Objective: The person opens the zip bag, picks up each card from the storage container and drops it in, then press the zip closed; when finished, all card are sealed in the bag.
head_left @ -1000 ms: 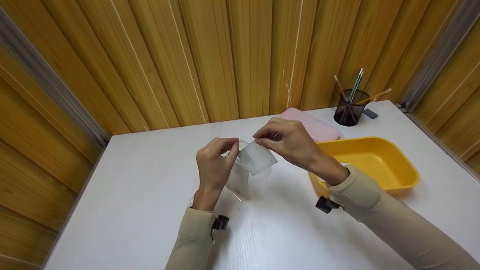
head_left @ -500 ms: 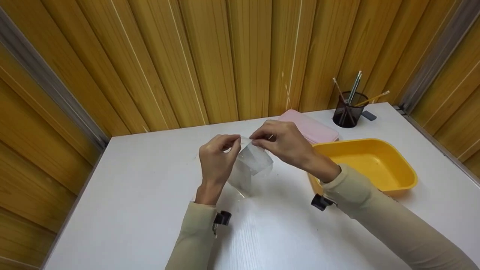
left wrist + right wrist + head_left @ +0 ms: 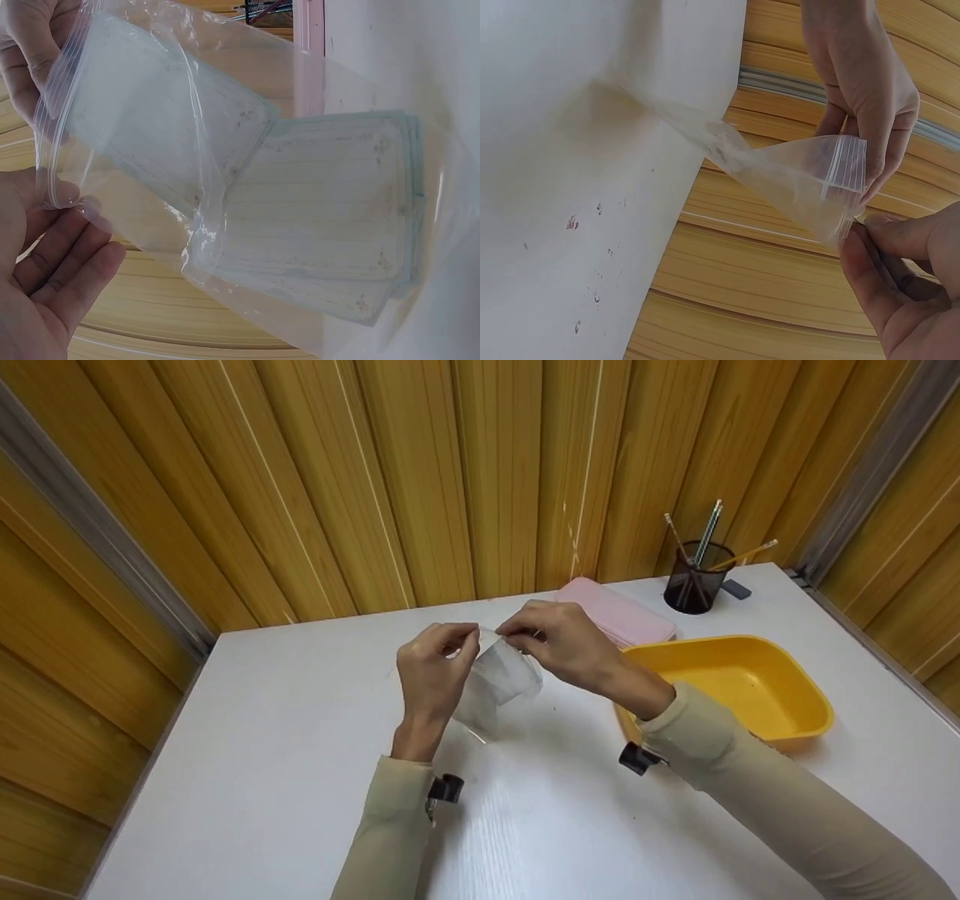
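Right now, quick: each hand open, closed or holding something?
Left hand: closed, pinching the clear bag by its edge.
Right hand: closed, pinching the bag's mouth; whether also a pale sheet is unclear.

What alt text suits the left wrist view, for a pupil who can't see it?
A clear bag of pale square sheets, held at its mouth by the left hand and the right hand. A pink case and white table partly show behind.

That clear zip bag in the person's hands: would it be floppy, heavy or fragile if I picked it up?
The bag itself is probably floppy: its thin film creases and twists. The pale squares inside look flat and straight-edged, so that part likely feels stiffer. Their edges look greenish, perhaps glass, so they could be weighty and breakable.
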### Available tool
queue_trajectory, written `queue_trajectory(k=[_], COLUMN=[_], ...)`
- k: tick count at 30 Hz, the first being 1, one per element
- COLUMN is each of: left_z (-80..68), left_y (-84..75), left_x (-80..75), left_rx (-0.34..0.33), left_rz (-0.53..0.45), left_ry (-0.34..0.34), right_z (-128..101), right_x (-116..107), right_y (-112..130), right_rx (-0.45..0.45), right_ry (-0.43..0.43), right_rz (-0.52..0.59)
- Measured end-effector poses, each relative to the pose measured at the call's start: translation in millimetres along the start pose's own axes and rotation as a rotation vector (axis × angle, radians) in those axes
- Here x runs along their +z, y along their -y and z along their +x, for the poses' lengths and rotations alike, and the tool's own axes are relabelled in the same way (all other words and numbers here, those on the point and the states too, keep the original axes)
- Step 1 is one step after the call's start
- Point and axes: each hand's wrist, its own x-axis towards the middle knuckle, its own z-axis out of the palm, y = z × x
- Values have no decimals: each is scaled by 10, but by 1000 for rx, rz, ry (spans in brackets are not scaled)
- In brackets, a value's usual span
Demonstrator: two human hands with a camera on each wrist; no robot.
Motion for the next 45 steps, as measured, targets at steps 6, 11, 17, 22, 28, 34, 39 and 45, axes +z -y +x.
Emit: queue_trajectory(k=[6,11,17,22,28,34,39,45], left_z=[-6,-11,-22,-18,-18,-16,-16,-14], left_y=[0,-4,-6,-3,-5,7,5,4], left_x=[3,4,-4,-15,-23,-32,-42,-34], left_rx=[3,11,13,7,11,20,14,30], left_rz=[6,3,-4,-19,-14,-15,-18,-17], left_ry=[2,4,0,-4,-1,-11,-16,-27], right_z=[13,3,-16,-18,-24,-37,-88,-258], right_x=[29,53,86,108,132,58,-163,-499], right_y=[-21,-42,-56,-54,-60,-83,-126,-264], right_rx=[-10,-37,-98,-146,-164,-145,-60,104], right_ry=[-6,-16,1,20,11,-23,-78,-131], right_rz=[-10,-25,-21,-34,-73,6,77,87])
